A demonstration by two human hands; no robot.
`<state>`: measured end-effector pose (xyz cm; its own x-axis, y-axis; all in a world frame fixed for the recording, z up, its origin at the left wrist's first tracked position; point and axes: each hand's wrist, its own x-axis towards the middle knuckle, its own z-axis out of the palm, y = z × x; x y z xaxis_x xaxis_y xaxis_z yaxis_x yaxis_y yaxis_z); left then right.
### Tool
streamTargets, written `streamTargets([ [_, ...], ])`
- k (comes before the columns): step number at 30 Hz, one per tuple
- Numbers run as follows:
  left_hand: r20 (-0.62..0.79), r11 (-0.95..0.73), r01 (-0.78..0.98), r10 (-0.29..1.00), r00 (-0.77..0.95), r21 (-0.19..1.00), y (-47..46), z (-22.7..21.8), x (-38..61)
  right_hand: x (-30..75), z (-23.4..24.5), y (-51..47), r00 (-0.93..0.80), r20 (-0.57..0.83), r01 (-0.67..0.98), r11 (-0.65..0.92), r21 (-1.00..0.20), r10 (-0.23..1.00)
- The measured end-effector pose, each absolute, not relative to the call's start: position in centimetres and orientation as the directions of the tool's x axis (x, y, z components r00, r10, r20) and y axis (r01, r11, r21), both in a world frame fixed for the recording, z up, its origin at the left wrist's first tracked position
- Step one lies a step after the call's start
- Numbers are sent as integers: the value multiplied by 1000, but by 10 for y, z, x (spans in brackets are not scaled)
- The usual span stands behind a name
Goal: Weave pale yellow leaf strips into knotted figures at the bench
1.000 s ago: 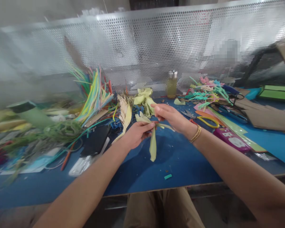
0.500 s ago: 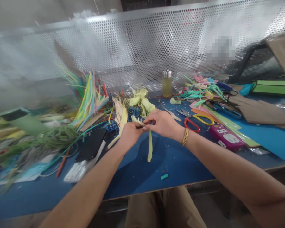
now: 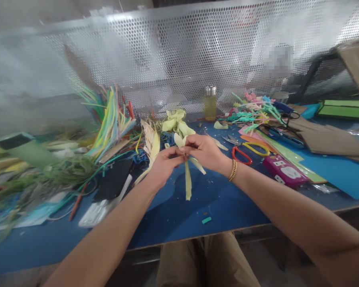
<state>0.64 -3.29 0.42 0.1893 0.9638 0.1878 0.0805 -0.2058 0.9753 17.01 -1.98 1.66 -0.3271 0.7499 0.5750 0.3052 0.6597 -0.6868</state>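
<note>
My left hand [image 3: 163, 164] and my right hand [image 3: 205, 151] meet above the blue table [image 3: 221, 199], both pinched on a pale yellow-green leaf strip [image 3: 187, 181]. One long end of the strip hangs down toward the table, shorter ends stick out above and to the right of my fingers. A gold bangle [image 3: 233, 170] sits on my right wrist. A heap of similar pale strips [image 3: 175, 121] lies just behind my hands.
A fan of coloured sticks [image 3: 109, 119] and green fibre clutter the left. A black phone [image 3: 113, 179] lies near my left arm. Red and yellow scissors [image 3: 248, 153], a pink device [image 3: 284, 171], a small bottle [image 3: 210, 104] and brown paper [image 3: 326, 141] lie right. A perforated metal screen stands behind.
My hands have drawn together from slightly apart and the strip's upper ends now stick up between my fingers. The view shifted a little to the right.
</note>
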Motion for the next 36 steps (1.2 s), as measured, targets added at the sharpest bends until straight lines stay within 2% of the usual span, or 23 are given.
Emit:
streamTargets([
  [5, 107, -125, 82, 974, 198, 989, -35, 5, 7, 169, 15, -21, -299, 587, 318, 659, -682, 752],
  [18, 81, -95, 49, 971, 225, 994, -33, -3, 8, 168, 14, -20, -283, 574, 318, 640, -700, 768],
  [22, -1, 25, -102, 974, 225, 994, -31, -5, 9, 177, 16, -7, -270, 507, 225, 566, -793, 819],
  [25, -110, 172, -287, 969, 221, 943, -28, -1, 8, 189, 18, 4, -246, 401, 75, 429, -900, 883],
  [26, -138, 209, -329, 964, 227, 921, -27, 0, 6, 193, 18, 8, -234, 398, 77, 425, -902, 887],
  [28, -180, 269, -380, 950, 254, 885, -26, 3, 4, 199, 17, 12, -227, 414, 186, 457, -870, 881],
  [31, -215, 318, -437, 939, 269, 841, -26, 6, 2, 202, 15, 14, -274, 491, 349, 562, -750, 827],
  [36, -220, 308, -471, 947, 234, 826, -27, 9, 1, 199, 18, 1, -359, 647, 414, 736, -536, 673],
])
